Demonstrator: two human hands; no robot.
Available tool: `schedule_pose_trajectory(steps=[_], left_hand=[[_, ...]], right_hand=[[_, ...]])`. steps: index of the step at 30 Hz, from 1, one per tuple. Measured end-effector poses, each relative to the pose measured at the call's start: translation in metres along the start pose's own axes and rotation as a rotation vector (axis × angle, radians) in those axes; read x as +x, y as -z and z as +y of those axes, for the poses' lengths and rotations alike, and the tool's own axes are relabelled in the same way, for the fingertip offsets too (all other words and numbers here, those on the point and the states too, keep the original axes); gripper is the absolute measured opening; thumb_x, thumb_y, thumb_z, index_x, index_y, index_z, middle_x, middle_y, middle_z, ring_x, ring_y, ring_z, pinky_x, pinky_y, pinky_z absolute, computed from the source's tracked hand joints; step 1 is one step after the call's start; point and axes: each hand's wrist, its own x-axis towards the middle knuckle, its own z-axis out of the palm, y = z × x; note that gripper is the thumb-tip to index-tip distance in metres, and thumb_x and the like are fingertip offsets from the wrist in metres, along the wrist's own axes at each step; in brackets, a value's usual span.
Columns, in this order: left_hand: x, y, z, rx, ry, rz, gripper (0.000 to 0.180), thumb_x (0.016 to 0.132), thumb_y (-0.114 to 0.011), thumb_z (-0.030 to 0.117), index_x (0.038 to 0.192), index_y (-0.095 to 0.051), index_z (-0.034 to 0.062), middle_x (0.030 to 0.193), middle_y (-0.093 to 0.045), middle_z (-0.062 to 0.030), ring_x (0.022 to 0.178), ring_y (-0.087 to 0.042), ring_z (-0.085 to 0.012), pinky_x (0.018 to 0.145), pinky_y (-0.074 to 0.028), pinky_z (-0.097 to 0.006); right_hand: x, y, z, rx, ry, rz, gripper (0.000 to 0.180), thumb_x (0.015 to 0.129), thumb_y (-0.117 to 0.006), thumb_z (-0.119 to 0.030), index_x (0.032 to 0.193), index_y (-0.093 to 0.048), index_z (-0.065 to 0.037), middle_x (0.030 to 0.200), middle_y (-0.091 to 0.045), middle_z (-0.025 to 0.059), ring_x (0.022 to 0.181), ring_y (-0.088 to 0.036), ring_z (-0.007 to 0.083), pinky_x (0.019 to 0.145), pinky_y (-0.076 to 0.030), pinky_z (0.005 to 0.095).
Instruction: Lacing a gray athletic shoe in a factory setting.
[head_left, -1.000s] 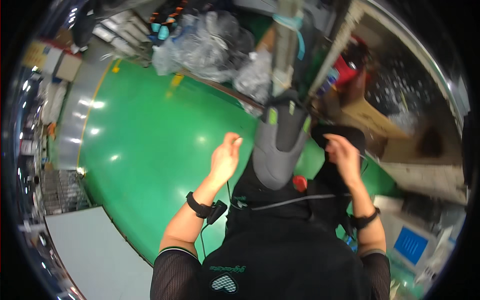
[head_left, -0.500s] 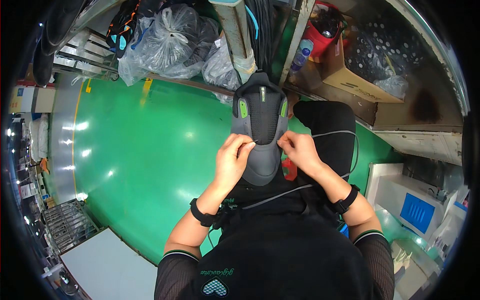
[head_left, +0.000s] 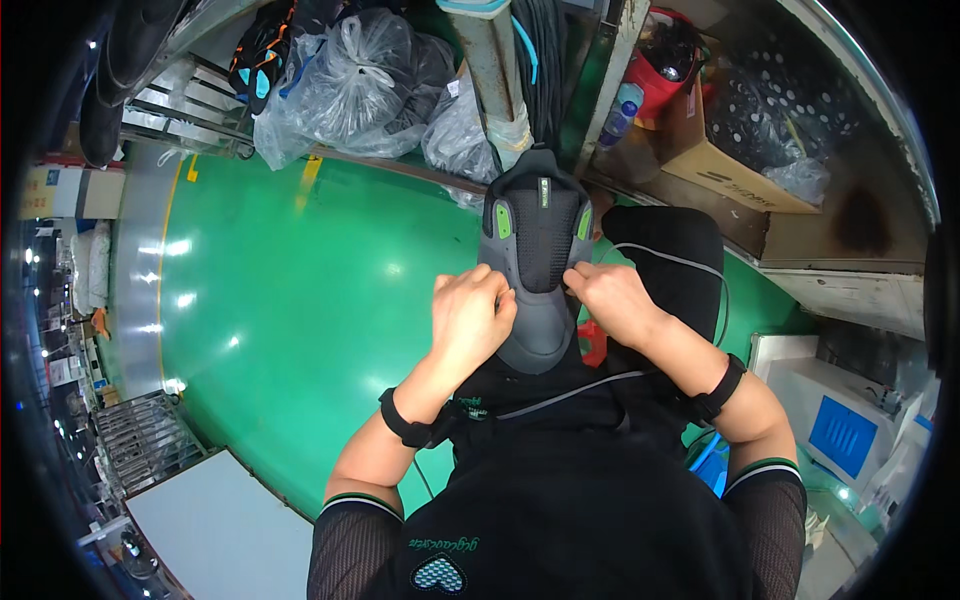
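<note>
At the far left, a pale surface (head_left: 215, 530) stood beside the green floor (head_left: 300, 260); clear plastic bags (head_left: 350, 85) lay farther along. The left hand (head_left: 474, 312) was curled at the left side of a grey shoe (head_left: 537, 330), which sat between the hands, toe toward the person. The right hand (head_left: 612, 296) had its fingers bunched at the shoe's right side. Whether either hand gripped anything could not be told. Rightward stood an open cardboard box (head_left: 712, 188).
</note>
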Motion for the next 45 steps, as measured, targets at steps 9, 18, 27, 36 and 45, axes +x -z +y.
schedule_pose_trajectory(steps=[9, 18, 27, 36, 45], left_hand=[[0.041, 0.026, 0.007, 0.342, -0.608, -0.05, 0.02, 0.073, -0.07, 0.019, 0.088, -0.06, 0.0105, 0.093, -0.06, -0.0047, 0.088, -0.061, -0.024, 0.078, -0.042, -0.042], [0.06, 0.027, -0.011, 0.294, -0.463, -0.38, 0.024, 0.067, -0.075, 0.021, 0.081, -0.06, 0.0093, 0.082, -0.054, -0.0045, 0.075, -0.061, -0.0238, 0.067, -0.045, -0.038], [0.082, 0.028, -0.019, -0.133, -0.178, -0.626, 0.011, 0.082, -0.066, 0.018, 0.083, -0.068, 0.0075, 0.086, -0.058, -0.0072, 0.08, -0.061, -0.0301, 0.069, -0.047, -0.041], [0.068, 0.002, -0.008, 0.034, -0.332, -0.397, 0.011, 0.08, -0.065, 0.017, 0.076, -0.066, 0.0068, 0.085, -0.059, -0.0088, 0.078, -0.062, -0.0324, 0.068, -0.048, -0.044], [0.063, 0.002, -0.015, 0.023, -0.355, -0.359, 0.011, 0.078, -0.066, 0.015, 0.073, -0.065, 0.0053, 0.083, -0.058, -0.0097, 0.075, -0.061, -0.0331, 0.065, -0.048, -0.045]], right_hand=[[0.014, 0.033, 0.011, -0.163, 0.074, 0.287, 0.015, 0.07, -0.065, -0.02, 0.08, -0.06, -0.01, 0.082, -0.054, 0.0013, 0.088, -0.055, 0.0185, 0.069, -0.048, 0.0319], [0.038, 0.041, 0.032, 0.118, 0.135, -0.202, 0.024, 0.066, -0.078, -0.023, 0.079, -0.064, -0.009, 0.086, -0.06, 0.0009, 0.094, -0.058, 0.022, 0.074, -0.051, 0.0361], [0.072, 0.047, 0.039, 0.092, -0.028, -0.553, 0.025, 0.078, -0.071, -0.03, 0.093, -0.072, -0.01, 0.095, -0.069, 0.0087, 0.098, -0.063, 0.0251, 0.082, -0.051, 0.0389], [0.072, 0.03, 0.025, 0.165, -0.558, -0.694, 0.024, 0.078, -0.063, -0.016, 0.099, -0.073, -0.018, 0.103, -0.07, 0.0088, 0.101, -0.065, 0.0277, 0.085, -0.052, 0.0383], [0.051, 0.009, 0.013, 0.23, -0.656, -0.387, 0.016, 0.074, -0.062, -0.019, 0.083, -0.074, -0.014, 0.099, -0.068, 0.0052, 0.105, -0.057, 0.0239, 0.087, -0.049, 0.0386]])
